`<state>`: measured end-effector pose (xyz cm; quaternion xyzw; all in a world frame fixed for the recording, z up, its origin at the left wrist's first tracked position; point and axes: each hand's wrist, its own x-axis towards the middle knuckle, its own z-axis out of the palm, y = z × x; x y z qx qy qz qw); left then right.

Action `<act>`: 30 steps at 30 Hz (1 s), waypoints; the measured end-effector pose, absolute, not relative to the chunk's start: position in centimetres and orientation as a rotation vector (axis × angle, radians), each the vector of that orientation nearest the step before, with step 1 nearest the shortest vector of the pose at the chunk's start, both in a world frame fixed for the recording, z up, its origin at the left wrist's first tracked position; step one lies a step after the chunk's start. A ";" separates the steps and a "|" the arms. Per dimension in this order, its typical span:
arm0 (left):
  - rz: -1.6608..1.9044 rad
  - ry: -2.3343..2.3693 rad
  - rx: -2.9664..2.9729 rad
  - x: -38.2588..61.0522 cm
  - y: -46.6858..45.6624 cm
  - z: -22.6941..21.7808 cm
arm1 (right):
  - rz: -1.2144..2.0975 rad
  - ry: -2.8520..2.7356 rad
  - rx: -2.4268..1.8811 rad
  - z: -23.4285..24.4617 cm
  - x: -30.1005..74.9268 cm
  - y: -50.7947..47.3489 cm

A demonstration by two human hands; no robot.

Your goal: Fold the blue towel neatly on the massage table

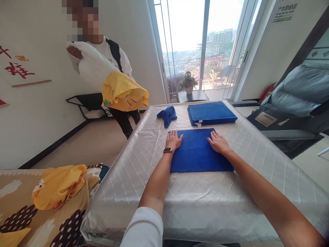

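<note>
A blue towel [197,152] lies folded flat in the middle of a table with a silver quilted cover [195,202]. My left hand [173,140], with a watch on the wrist, lies flat and open on the towel's far left corner. My right hand [218,142] lies flat and open on its far right corner. Beyond them rests a stack of folded blue towels [211,113], and to its left a crumpled blue cloth [167,115].
Another person [108,73] stands at the left beyond the table, holding a yellow cloth [123,92]. A bed with a patterned cover [31,212] and yellow cloths is at lower left. A small plant [189,83] stands by the glass doors. A grey folding chair [293,103] is at right.
</note>
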<state>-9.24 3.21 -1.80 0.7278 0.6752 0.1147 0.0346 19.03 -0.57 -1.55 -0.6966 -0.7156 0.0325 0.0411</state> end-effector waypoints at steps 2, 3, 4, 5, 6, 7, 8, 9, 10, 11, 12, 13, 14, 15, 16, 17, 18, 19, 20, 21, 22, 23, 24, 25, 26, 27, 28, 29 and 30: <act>0.348 2.077 2.239 -9.2 3.2 -1.7 | 0.130 -2.167 -2.148 -1.9 19.0 -1.0; 0.344 2.079 2.238 -9.2 3.1 -1.6 | 0.138 -2.159 -2.146 -2.1 19.0 -1.1; 0.338 2.081 2.237 -9.2 3.1 -1.6 | 0.146 -2.153 -2.143 -2.1 19.0 -1.1; 0.330 2.084 2.237 -9.2 3.1 -1.6 | 0.154 -2.148 -2.141 -2.2 19.0 -1.2; 0.320 2.086 2.237 -9.2 3.2 -1.6 | 0.160 -2.144 -2.138 -2.1 19.0 -1.2; 0.308 2.085 2.239 -9.2 3.2 -1.6 | 0.167 -2.142 -2.134 -2.1 19.0 -1.2; 0.295 2.081 2.245 -9.2 3.2 -1.7 | 0.174 -2.141 -2.131 -2.1 19.0 -1.2; 0.285 2.077 2.252 -9.2 3.2 -1.7 | 0.179 -2.139 -2.130 -2.0 19.0 -1.2; 0.275 2.073 2.260 -9.2 3.2 -1.8 | 0.183 -2.136 -2.129 -2.0 19.0 -1.2; 0.265 2.071 2.265 -9.2 3.2 -1.8 | 0.186 -2.132 -2.127 -2.0 19.0 -1.2; 0.256 2.074 2.267 -9.2 3.2 -1.8 | 0.189 -2.127 -2.123 -2.0 19.0 -1.2; 0.245 2.076 2.267 -9.2 3.2 -1.7 | 0.191 -2.123 -2.119 -2.0 19.0 -1.3; 0.228 2.079 2.265 -9.2 3.2 -1.6 | 0.194 -2.122 -2.115 -2.1 19.0 -1.3; 0.206 2.082 2.263 -9.3 3.3 -1.4 | 0.196 -2.124 -2.109 -2.1 19.0 -1.3; 0.174 2.087 2.258 -9.2 3.3 -1.2 | 0.196 -2.125 -2.106 -2.2 19.0 -1.3; 0.139 2.106 2.243 -9.1 3.3 -0.9 | 0.195 -2.126 -2.105 -2.2 19.0 -1.3; 0.115 2.145 2.220 -8.9 3.4 -0.6 | 0.195 -2.126 -2.107 -2.2 19.0 -1.2; 0.110 2.199 2.196 -8.5 3.4 -0.3 | 0.192 -2.124 -2.107 -2.3 19.0 -1.2; 0.129 2.251 2.181 -7.8 3.3 0.0 | 0.192 -2.122 -2.106 -2.3 19.0 -1.2; 0.164 2.275 2.190 -6.9 3.2 0.2 | 0.193 -2.119 -2.106 -2.3 18.9 -1.1; 0.211 2.254 2.232 -5.6 3.1 0.3 | 0.193 -2.117 -2.104 -2.3 18.9 -1.1; 0.265 2.180 2.304 -4.0 2.8 0.4 | 0.192 -2.115 -2.100 -2.4 18.9 -1.1; 0.311 2.055 2.393 -2.1 2.5 0.3 | 0.190 -2.114 -2.097 -2.4 18.9 -1.1; 0.350 1.901 2.476 0.1 2.1 0.1 | 0.188 -2.117 -2.096 -2.5 18.9 -1.1; 0.399 1.753 2.543 2.3 1.7 -0.1 | 0.182 -2.128 -2.091 -2.5 19.0 -1.2; 0.435 1.608 2.598 4.6 1.4 -0.4 | 0.171 -2.154 -2.078 -2.6 19.2 -1.3; 0.457 1.479 2.635 6.7 1.0 -0.7 | 0.155 -2.189 -2.056 -2.7 19.3 -1.4; 0.471 1.372 2.658 8.6 0.7 -0.9 | 0.134 -2.229 -2.033 -2.7 19.5 -1.5; 0.485 1.295 2.668 10.1 0.6 -1.2 | 0.110 -2.266 -2.010 -2.8 19.7 -1.7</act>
